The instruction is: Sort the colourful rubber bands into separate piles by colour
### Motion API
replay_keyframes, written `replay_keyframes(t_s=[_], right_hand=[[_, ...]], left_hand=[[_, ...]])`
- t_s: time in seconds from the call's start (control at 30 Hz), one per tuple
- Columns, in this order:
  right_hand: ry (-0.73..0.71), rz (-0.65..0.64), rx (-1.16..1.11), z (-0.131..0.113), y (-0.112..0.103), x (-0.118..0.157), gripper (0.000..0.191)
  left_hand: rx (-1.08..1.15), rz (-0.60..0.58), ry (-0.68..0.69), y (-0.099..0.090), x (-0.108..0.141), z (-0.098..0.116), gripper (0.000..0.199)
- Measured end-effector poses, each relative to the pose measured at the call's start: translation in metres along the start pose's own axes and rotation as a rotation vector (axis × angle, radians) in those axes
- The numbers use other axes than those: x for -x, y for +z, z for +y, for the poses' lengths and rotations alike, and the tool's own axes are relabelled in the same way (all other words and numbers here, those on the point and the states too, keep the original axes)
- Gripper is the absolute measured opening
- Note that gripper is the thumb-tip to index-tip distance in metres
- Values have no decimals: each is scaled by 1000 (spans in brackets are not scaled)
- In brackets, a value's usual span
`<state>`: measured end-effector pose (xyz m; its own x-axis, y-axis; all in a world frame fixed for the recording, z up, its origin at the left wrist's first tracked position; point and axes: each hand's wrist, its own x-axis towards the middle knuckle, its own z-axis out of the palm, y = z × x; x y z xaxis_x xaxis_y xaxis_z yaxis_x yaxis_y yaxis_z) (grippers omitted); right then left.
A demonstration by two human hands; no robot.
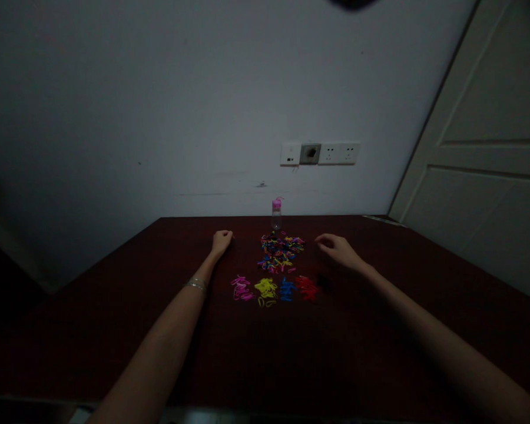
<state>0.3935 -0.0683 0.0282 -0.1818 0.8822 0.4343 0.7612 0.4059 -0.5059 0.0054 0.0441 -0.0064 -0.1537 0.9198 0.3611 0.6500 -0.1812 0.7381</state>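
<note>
A mixed heap of small multicoloured looped pieces (279,259), like paper clips or little bands, lies mid-table. Nearer me sit separate groups: pink pieces (241,288), yellow pieces (265,288), blue pieces (287,289) and red pieces (307,288). Beside the red group is a dark patch, perhaps black pieces. My left hand (222,242) rests in a loose fist on the table, left of the heap. Just right of the heap, my right hand (335,249) has its fingers curled in with thumb and forefinger close together. Whatever either hand may hold is hidden.
Behind the heap stands a clear bottle (276,219) with a pink cap. The dark red table (128,282) meets a pale wall with sockets (331,153). A white panelled door (481,176) is on the right. The light is dim.
</note>
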Motion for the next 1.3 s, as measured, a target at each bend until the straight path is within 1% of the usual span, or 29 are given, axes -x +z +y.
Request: replay_keyframes(t_s=[0.07,0.17,0.3,0.47,0.7,0.8,0.9,0.97,1.03,1.13,1.17,1.23,1.3], right_hand=[[-3,1,121,17,-2,3,27],[-28,-51,260,38,-1,9,32],[-22,-83,388,53,6,18,38],[39,-85,397,55,12,24,41],[63,-69,384,53,13,25,40],[66,-72,394,50,13,25,41],[66,-70,396,47,13,25,41],[62,-64,397,46,13,26,40],[59,-59,403,46,13,26,40],[55,-56,408,44,13,27,39],[56,-54,407,44,13,27,39],[58,-46,400,42,13,28,38],[62,-41,398,41,13,28,38]], left_hand=[[10,9,-13,0,0,1,28],[31,22,-36,-1,0,2,29],[75,20,-49,-2,2,3,28],[127,19,-59,-3,4,3,27],[62,-13,-4,0,3,-4,27],[37,-11,-2,-1,2,-2,29],[-10,10,11,2,0,13,30],[-66,-33,79,6,-2,31,29],[-139,-160,193,13,-4,54,29],[-282,-419,405,23,-5,89,26],[-333,-486,458,27,-5,99,25],[-456,-563,530,35,-5,115,24],[-595,-585,586,45,-6,126,25]])
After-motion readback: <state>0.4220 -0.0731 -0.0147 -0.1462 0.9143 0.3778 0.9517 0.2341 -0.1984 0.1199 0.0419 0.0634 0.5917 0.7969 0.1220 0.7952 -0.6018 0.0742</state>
